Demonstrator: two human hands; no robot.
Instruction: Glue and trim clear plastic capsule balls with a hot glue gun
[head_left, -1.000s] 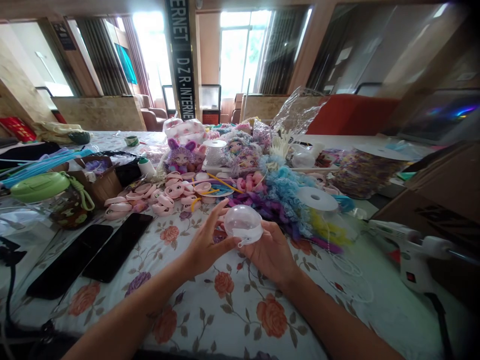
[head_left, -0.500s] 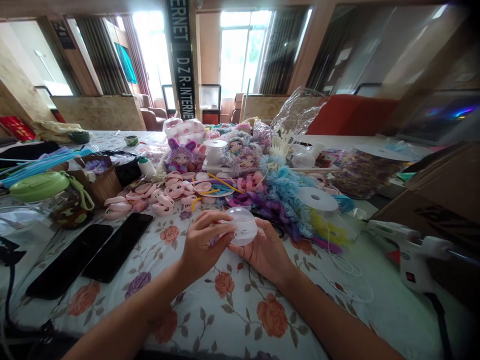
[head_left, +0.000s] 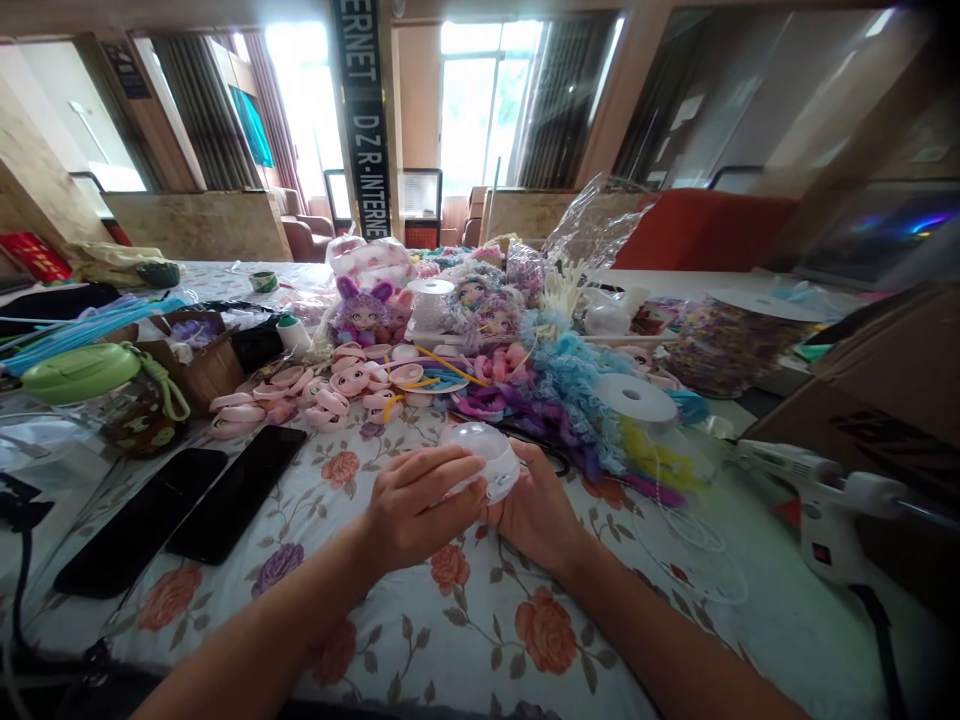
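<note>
Between my two hands is a translucent white plastic ball [head_left: 487,450], with a seam line and small marks low on its front. My left hand [head_left: 420,500] is closed on its left and near side, fingers curved over it. From the right and below, my right hand [head_left: 529,510] cups it, with some fingers hidden behind the ball. The ball is held just above a floral tablecloth [head_left: 390,620]. Past it lie several pink doll face pieces [head_left: 352,378] and a blue curly yarn heap [head_left: 574,390].
Two black phones [head_left: 236,495] lie at the left, near a green-lidded jar [head_left: 82,370]. A white glue gun [head_left: 825,510] stands at the right by a cardboard box [head_left: 885,390]. Finished dolls [head_left: 364,315] and a white spool [head_left: 636,398] stand among craft materials behind.
The ball has turned and tilted in my hands, its seam now slanting. My left hand has shifted slightly right and down, its fingers further over the near side.
</note>
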